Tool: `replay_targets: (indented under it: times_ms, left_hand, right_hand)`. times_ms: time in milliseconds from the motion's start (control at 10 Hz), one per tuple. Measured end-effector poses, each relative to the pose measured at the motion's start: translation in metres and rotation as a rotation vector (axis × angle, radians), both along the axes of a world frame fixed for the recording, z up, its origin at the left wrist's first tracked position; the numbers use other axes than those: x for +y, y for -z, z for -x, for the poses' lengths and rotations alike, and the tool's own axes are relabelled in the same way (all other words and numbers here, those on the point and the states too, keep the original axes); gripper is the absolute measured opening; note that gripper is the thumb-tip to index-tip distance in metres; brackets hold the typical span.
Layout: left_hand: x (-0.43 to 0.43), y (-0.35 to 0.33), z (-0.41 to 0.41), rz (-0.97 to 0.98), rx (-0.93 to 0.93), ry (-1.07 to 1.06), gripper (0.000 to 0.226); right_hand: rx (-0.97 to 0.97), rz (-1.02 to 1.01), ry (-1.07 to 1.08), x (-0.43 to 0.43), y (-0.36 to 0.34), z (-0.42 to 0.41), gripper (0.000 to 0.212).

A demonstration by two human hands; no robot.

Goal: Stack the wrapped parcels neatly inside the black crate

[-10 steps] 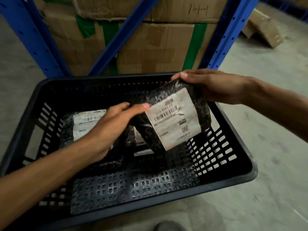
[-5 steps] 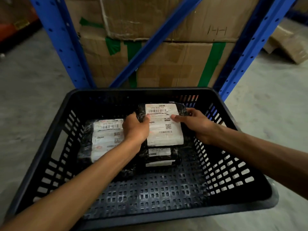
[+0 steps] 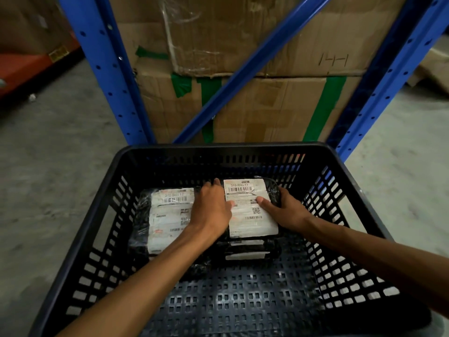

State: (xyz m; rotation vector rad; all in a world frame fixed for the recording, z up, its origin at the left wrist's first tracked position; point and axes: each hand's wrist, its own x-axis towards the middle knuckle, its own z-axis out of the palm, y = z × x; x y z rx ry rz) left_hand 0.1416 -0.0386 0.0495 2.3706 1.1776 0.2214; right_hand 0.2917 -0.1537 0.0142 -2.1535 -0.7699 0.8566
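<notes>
A black slotted crate (image 3: pixel 136 156) stands on the floor before me. Inside, at the back right, a black-wrapped parcel with a white label (image 3: pixel 250 222) lies flat on top of another parcel (image 3: pixel 245 250). My left hand (image 3: pixel 211 210) grips its left edge, thumb on the label. My right hand (image 3: pixel 284 212) holds its right edge, thumb pressed on the label too. A second pile of labelled parcels (image 3: pixel 167 215) lies to the left, partly hidden by my left wrist.
A blue metal rack (image 3: pixel 109 69) with a diagonal brace rises right behind the crate, holding taped cardboard boxes (image 3: pixel 267 108). Grey concrete floor lies on both sides. The crate's near half shows bare perforated bottom (image 3: pixel 243 300).
The parcel went from tilted in the air above the crate to lying flat on the right pile. Both hands followed it down and now rest on its edges.
</notes>
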Motion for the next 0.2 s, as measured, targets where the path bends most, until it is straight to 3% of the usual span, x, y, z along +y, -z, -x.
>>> replay_targets:
  times_ms: [100,200]
  left_hand:
    - [0.007,-0.005,0.007,-0.016,0.016,0.097,0.082]
    - [0.012,-0.017,0.023,0.014,0.033,0.165,0.083]
  right_hand:
    - [-0.277,0.176,-0.068,0.005,-0.015,0.0,0.082]
    - [-0.379,0.235,-0.188,-0.003,-0.038,0.01,0.093]
